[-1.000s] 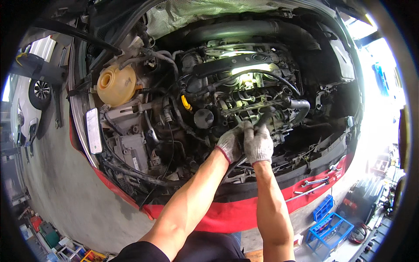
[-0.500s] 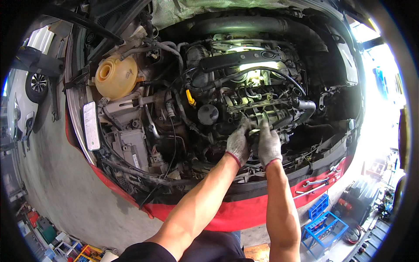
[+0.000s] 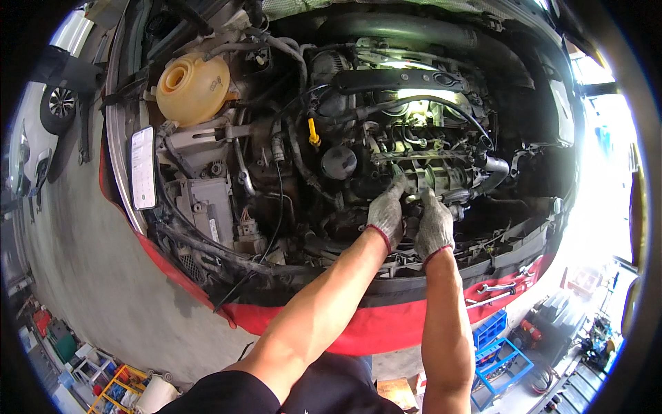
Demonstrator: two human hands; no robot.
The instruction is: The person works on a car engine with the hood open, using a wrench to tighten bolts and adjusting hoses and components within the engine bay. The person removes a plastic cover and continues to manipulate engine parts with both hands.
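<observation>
Both my hands wear grey knit gloves with dark red cuffs and reach into the front of an open engine bay. My left hand [image 3: 387, 212] has its fingers closed at the front edge of a ribbed, dark part that looks like an intake manifold [image 3: 448, 178]. Close beside it, my right hand [image 3: 433, 221] grips the same edge, thumb up on top. The undersides of both hands and most fingertips are hidden. A round black cap [image 3: 338, 163] lies left of my hands, with a yellow dipstick handle [image 3: 314, 132] above it. Behind the manifold runs a black hose [image 3: 414, 101].
A yellowish coolant tank [image 3: 192, 88] stands at the far left, with a phone [image 3: 143, 168] on the fender edge. A red cover [image 3: 289, 319] drapes the front edge, with wrenches [image 3: 498, 287] on its right. A blue frame [image 3: 502, 372] stands lower right.
The whole view has shifted, so the engine bay sits slightly higher and to the right. My hands stay at the same part, with only slight movement along it.
</observation>
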